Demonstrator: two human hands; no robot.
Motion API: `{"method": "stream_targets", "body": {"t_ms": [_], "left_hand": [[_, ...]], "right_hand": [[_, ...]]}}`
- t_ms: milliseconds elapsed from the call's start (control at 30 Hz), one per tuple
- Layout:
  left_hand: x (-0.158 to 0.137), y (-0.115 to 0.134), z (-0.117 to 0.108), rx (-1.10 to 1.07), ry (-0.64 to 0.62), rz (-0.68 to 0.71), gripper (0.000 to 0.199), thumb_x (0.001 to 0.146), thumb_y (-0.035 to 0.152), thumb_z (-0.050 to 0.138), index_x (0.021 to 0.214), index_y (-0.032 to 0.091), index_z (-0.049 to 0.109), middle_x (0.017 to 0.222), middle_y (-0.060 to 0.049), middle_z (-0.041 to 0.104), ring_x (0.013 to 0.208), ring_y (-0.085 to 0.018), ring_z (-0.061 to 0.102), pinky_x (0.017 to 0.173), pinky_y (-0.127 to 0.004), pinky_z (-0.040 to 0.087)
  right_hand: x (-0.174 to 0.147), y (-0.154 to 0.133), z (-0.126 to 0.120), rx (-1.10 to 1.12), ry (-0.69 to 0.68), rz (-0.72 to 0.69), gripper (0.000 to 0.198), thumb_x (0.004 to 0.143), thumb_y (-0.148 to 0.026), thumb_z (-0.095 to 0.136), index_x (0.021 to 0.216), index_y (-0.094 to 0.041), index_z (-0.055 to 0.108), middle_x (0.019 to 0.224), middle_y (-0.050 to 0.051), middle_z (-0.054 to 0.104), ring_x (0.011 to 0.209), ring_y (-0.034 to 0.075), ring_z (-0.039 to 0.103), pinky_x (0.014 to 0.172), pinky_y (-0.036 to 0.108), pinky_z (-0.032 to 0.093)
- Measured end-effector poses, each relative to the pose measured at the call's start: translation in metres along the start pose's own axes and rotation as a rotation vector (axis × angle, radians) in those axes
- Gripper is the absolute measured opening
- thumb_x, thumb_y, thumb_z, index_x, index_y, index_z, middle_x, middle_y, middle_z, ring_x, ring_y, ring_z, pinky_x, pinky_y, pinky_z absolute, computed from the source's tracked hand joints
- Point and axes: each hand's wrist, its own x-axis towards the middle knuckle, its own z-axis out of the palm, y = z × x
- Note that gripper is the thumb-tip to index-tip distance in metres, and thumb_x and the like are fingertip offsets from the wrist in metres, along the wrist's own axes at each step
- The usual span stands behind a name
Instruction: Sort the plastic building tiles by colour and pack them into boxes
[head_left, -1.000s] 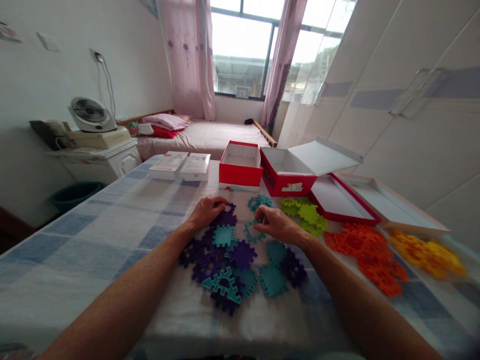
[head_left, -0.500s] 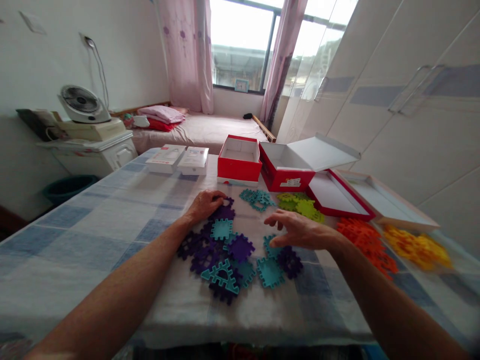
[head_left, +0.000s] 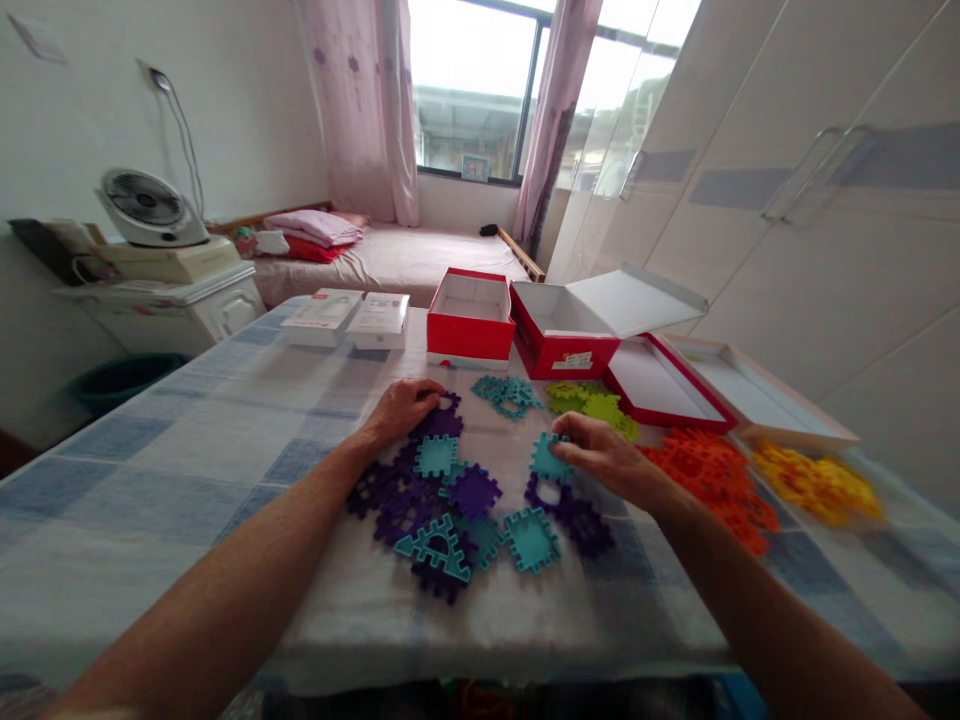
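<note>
Clock middle: a jumbled pile of purple and teal notched plastic pieces (head_left: 397,515), set on a blue-and-white checked cloth (head_left: 300,625). Between two and three o'clock: a flat, teal, square plastic piece with toothed edges (head_left: 545,458), pinched at the right side by the thumb and fingers of the right hand (head_left: 600,452). Lifted or resting on the cloth, cannot tell. Just beside, toward six o'clock, a dark purple plastic piece with a round hole (head_left: 533,494).

Close to twelve o'clock: the left hand (head_left: 401,410), fingers bent and close together by a purple plastic piece with a toothed edge (head_left: 442,425). Holding or only touching, cannot tell.

Teal square: likely light and stiff, hard to break, maybe a bit slippery on the flat middle. Best held by the toothed edge, thumb on one face, fingers on the other. Likely to snag on other teeth.

Toward two o'clock, a lime-green plastic heap (head_left: 600,405); toward three, an orange one (head_left: 720,485).
</note>
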Motion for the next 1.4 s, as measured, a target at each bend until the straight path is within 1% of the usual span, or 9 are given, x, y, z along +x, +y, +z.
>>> {"method": "stream_targets", "body": {"t_ms": [133,233,333,533,767,1033,1133,1233,1400], "left_hand": [[0.001,-0.003,0.002,-0.003,-0.001,0.002,0.029,0.078,0.025,0.049,0.095,0.021,0.072,0.093,-0.002,0.074,0.087,-0.018,0.066,0.084,-0.028,0.050],[0.001,-0.004,0.002,-0.004,0.000,0.007,0.029,0.078,0.026,0.049,0.095,0.021,0.072,0.094,-0.002,0.073,0.088,-0.018,0.066,0.085,-0.028,0.049],[0.001,-0.005,0.003,-0.005,0.004,0.009,0.030,0.079,0.026,0.048,0.095,0.020,0.072,0.094,-0.003,0.073,0.088,-0.019,0.066,0.085,-0.029,0.049],[0.000,0.000,-0.001,-0.012,-0.003,0.004,0.030,0.078,0.024,0.049,0.095,0.019,0.072,0.095,-0.003,0.073,0.088,-0.019,0.066,0.086,-0.029,0.048],[-0.002,0.005,-0.003,-0.055,0.006,-0.022,0.030,0.076,0.025,0.051,0.094,0.018,0.073,0.095,-0.003,0.073,0.087,-0.019,0.066,0.084,-0.026,0.048],[0.000,0.001,-0.003,-0.158,0.042,-0.061,0.031,0.077,0.029,0.050,0.093,0.017,0.073,0.093,-0.004,0.074,0.085,-0.020,0.066,0.081,-0.027,0.048],[0.000,0.000,-0.003,-0.209,0.058,-0.086,0.030,0.075,0.030,0.052,0.092,0.017,0.073,0.089,-0.004,0.074,0.081,-0.019,0.066,0.077,-0.026,0.048],[0.001,-0.002,-0.002,-0.277,0.083,-0.128,0.031,0.074,0.030,0.052,0.092,0.016,0.073,0.084,-0.004,0.074,0.076,-0.018,0.065,0.069,-0.025,0.049],[0.004,-0.007,0.001,-0.397,0.152,-0.209,0.040,0.074,0.030,0.048,0.101,0.011,0.070,0.081,-0.008,0.074,0.068,-0.016,0.064,0.060,-0.024,0.048]], "right_hand": [[-0.018,-0.019,-0.007,0.049,-0.162,0.011,0.019,0.082,-0.031,0.054,0.096,-0.019,0.060,0.083,0.000,0.060,0.073,0.013,0.053,0.065,0.025,0.043],[-0.037,-0.031,0.005,-0.127,-0.341,-0.004,0.029,0.081,-0.027,0.057,0.110,-0.025,0.061,0.099,0.003,0.063,0.090,0.017,0.057,0.080,0.031,0.044],[-0.045,-0.033,0.020,-0.338,-0.340,-0.073,0.041,0.080,-0.023,0.058,0.121,-0.028,0.056,0.114,0.006,0.058,0.104,0.022,0.052,0.092,0.038,0.039],[-0.040,-0.038,0.023,-0.487,-0.324,-0.157,0.027,0.072,-0.021,0.065,0.099,-0.023,0.058,0.103,0.005,0.055,0.098,0.022,0.048,0.085,0.037,0.038],[-0.031,-0.038,0.015,-0.202,-0.359,-0.085,0.020,0.072,-0.014,0.058,0.090,-0.021,0.052,0.084,-0.001,0.057,0.074,0.012,0.050,0.066,0.024,0.039],[0.077,-0.013,0.007,0.026,0.109,-0.023,0.022,0.076,-0.028,0.058,0.095,-0.016,0.056,0.085,0.002,0.060,0.072,0.013,0.055,0.064,0.026,0.043],[0.099,-0.012,0.014,-0.174,0.271,0.018,0.033,0.074,-0.025,0.063,0.104,-0.012,0.057,0.094,0.008,0.059,0.086,0.019,0.057,0.077,0.032,0.045],[0.095,-0.023,0.031,-0.387,0.387,-0.086,0.033,0.077,-0.026,0.062,0.108,-0.014,0.059,0.105,0.011,0.056,0.098,0.022,0.054,0.088,0.035,0.042],[0.065,-0.056,0.073,-0.420,0.004,-0.318,0.037,0.080,-0.043,0.061,0.107,-0.019,0.063,0.103,0.008,0.057,0.097,0.020,0.054,0.088,0.033,0.042]]}}
